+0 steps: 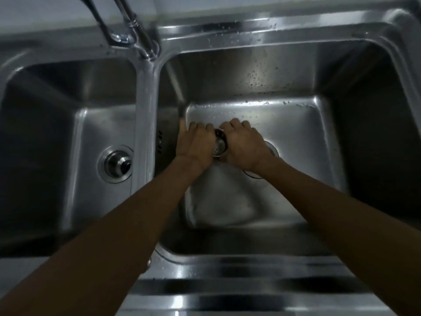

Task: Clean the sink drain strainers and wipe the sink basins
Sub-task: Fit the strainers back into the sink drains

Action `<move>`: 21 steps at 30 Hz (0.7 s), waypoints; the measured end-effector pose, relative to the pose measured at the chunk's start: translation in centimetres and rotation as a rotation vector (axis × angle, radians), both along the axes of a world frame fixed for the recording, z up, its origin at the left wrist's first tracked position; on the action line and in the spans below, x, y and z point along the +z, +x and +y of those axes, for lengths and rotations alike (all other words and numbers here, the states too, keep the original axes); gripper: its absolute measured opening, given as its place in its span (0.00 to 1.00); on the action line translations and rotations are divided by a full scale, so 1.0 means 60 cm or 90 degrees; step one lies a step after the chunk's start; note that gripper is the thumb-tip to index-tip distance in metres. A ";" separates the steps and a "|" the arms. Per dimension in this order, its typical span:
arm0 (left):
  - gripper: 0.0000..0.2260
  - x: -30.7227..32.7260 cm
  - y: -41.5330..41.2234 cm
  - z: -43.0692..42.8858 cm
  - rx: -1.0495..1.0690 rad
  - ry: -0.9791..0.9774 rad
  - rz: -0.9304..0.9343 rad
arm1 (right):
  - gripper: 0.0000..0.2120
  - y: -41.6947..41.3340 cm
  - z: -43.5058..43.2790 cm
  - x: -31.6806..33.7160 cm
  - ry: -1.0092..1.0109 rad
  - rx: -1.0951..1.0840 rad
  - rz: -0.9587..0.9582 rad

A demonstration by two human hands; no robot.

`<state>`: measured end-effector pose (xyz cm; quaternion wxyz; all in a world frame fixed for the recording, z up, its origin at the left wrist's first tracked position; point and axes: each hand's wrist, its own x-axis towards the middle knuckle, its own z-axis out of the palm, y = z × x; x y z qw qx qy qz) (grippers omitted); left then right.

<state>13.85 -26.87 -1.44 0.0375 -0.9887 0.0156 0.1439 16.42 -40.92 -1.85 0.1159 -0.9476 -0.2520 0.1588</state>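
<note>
A small perforated steel drain strainer basket [220, 144] is held between both hands low in the right basin [296, 124]. My left hand [196, 147] grips its left side and my right hand [245, 145] wraps its right side. Just behind my right wrist shows the rim of the right basin's drain opening [272, 148], mostly hidden by the hand. The left basin [95, 124] has its drain strainer [117, 164] seated in place. I cannot tell whether a cloth or sponge is in either hand.
A chrome tap [136, 30] rises at the back over the steel divider [145, 106] between the two basins. Water drops cling to the right basin's back wall. The sink's ribbed steel front ledge [239, 290] runs along the near edge.
</note>
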 end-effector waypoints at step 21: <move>0.37 0.344 -0.197 0.203 0.188 -0.055 -0.215 | 0.40 -0.099 0.193 0.347 0.047 0.238 -0.199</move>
